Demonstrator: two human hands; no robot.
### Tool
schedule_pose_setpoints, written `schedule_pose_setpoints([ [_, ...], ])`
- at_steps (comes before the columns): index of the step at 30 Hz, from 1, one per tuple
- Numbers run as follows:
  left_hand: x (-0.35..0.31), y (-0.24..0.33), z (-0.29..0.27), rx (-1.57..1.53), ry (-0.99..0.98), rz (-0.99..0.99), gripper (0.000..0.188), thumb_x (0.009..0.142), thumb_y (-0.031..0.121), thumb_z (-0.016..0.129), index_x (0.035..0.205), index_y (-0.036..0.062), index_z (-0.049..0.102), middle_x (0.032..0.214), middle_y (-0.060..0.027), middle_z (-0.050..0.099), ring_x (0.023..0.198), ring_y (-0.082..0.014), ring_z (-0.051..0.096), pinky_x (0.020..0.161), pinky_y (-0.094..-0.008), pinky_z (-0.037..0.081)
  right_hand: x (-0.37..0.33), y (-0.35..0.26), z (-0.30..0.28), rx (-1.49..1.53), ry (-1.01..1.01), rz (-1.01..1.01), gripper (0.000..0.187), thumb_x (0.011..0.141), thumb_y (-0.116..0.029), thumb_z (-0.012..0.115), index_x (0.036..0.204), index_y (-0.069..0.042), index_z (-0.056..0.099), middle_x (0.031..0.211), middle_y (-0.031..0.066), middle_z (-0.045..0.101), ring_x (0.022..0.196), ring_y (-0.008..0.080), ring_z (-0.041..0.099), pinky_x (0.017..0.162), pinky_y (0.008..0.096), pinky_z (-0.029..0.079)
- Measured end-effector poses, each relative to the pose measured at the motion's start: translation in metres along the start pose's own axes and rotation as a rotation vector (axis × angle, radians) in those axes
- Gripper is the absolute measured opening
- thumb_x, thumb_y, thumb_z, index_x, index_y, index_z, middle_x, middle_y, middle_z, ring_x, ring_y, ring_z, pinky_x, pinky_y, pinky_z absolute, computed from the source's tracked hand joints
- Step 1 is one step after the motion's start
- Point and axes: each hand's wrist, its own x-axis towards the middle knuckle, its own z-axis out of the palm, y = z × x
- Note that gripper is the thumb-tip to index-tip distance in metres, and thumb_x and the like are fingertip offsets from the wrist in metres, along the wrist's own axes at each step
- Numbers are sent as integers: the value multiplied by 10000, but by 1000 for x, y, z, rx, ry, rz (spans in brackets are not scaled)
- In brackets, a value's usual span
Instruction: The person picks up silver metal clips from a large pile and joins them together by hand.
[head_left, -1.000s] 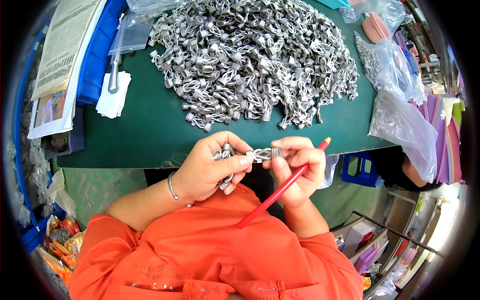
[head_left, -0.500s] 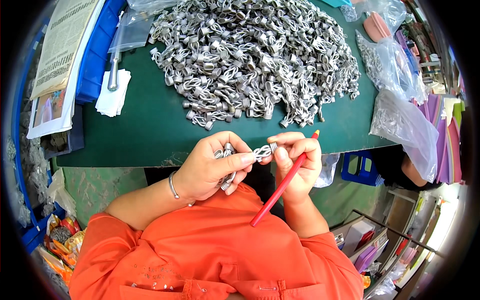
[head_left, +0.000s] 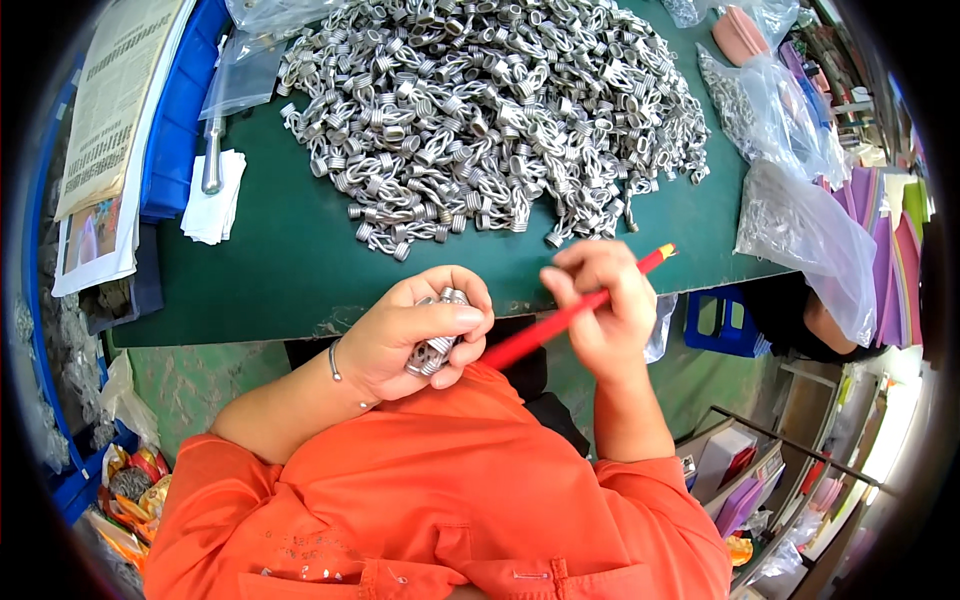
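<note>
My left hand [head_left: 395, 325] is curled round several small silver metal clasps [head_left: 433, 352] with ribbed ends, held above my lap near the table's front edge. My right hand [head_left: 615, 320] is apart from it, to the right, slightly blurred. It grips a slim red rod [head_left: 540, 332] with a yellow tip, perhaps a pen or marker, slanting down toward my left hand. Beyond both hands a big heap of similar clasps [head_left: 500, 130], with twisted loops and ribbed ends, lies on the green table [head_left: 270, 270].
To the left are a blue tray [head_left: 180, 120], newspaper [head_left: 125, 80], and a metal-handled tool [head_left: 212, 165] on white paper [head_left: 215, 215]. Clear plastic bags [head_left: 800, 240] of metal pieces and a pink container [head_left: 738, 38] line the right side. A blue stool [head_left: 722, 320] stands below.
My right hand has come away from my left and moved up and right with the red rod. The clasp that was between both hands' fingertips is now gathered into my left hand.
</note>
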Motion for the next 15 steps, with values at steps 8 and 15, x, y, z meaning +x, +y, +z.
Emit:
schedule_pose_setpoints([
  [8,0,0,0,-29,58,162,101,839,80,548,921,68,491,846,-77,497,660,-139,491,433,-238,421,24,27,-13,-412,-334,-270,163,616,24,561,743,-50,490,878,65,593,755,275,534,635,360,449],
  [15,-2,5,9,147,225,205,104,830,49,557,904,74,487,754,-52,502,595,-115,480,416,-230,400,34,25,-20,-513,-398,-398,140,644,-61,554,763,-56,480,875,65,579,766,264,546,622,343,457],
])
